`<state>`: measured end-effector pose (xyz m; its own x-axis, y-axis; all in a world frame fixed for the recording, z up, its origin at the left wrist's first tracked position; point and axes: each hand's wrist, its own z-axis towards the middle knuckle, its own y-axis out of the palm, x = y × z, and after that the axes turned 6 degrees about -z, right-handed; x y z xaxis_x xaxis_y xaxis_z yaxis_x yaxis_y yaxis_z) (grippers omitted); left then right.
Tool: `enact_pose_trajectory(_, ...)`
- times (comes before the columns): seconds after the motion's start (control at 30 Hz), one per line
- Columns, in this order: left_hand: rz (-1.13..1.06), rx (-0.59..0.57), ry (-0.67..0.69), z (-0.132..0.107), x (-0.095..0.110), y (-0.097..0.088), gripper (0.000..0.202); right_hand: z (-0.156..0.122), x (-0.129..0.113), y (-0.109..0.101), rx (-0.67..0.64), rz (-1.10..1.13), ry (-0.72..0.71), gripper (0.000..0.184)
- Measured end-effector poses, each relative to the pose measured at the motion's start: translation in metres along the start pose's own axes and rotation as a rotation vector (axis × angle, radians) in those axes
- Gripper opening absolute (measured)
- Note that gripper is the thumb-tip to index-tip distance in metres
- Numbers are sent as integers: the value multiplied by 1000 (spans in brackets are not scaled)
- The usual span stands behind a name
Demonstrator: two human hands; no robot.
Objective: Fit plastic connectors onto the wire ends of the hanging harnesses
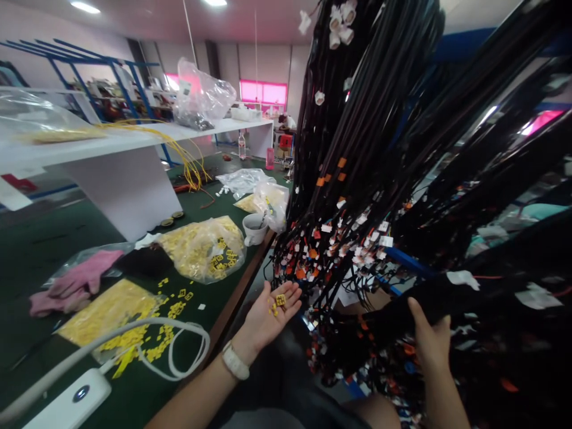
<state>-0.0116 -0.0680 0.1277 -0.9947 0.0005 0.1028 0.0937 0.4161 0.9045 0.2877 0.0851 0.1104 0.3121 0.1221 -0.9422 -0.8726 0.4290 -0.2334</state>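
My left hand point(270, 316) lies palm up and open beside the table edge, with a few small yellow connector pieces point(279, 301) resting on the palm and fingers. My right hand point(429, 339) is closed around a thick bundle of black wires point(393, 316). That bundle belongs to a big hanging wire harness point(370, 149) with white, orange and red tags at the wire ends, which fills the right half of the view and hides most of my right fingers.
A green table point(40, 250) at left carries plastic bags of yellow pieces point(203, 247), loose yellow pieces point(172, 310), pink gloves point(74, 280), a white cup point(254, 229), a white cable point(179, 351) and a white device point(71, 402). A white shelf point(129, 173) holds yellow wires.
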Motion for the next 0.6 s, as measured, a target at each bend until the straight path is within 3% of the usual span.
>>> enact_pose_trajectory(0.07, 40, -4, -49, 6, -11, 2, 51, -12, -8, 0, 80, -85, -79, 80)
enact_pose_trajectory(0.13, 66, -6, -88, 12, -20, 3, 56, -34, -19, 4, 279, -214, -241, 89)
enact_pose_trajectory(0.17, 79, -6, -103, 14, -24, 3, 57, -49, -25, 9, 320, -264, -327, 87)
enact_pose_trajectory(0.2, 92, -5, -117, 16, -27, 3, 56, -64, -31, 16, 267, -280, -400, 76)
enact_pose_trajectory(0.23, 104, -8, -128, 17, -30, 3, 55, -80, -37, 23, 107, -282, -476, 59)
enact_pose_trajectory(0.27, 114, -17, -141, 18, -32, 2, 53, -95, -42, 32, -167, -278, -575, 42)
enact_pose_trajectory(0.3, 119, -37, -155, 19, -34, 1, 51, -107, -46, 42, -430, -271, -661, 33)
enact_pose_trajectory(0.33, 119, -60, -175, 20, -35, 0, 49, -118, -49, 51, -566, -273, -704, 30)
enact_pose_trajectory(0.47, 103, -60, -231, 23, -34, -9, 42, -135, -58, 78, -812, -385, -778, 38)
enact_pose_trajectory(0.6, 57, -52, -245, 26, -24, -16, 40, -136, -64, 89, -964, -438, -772, 26)
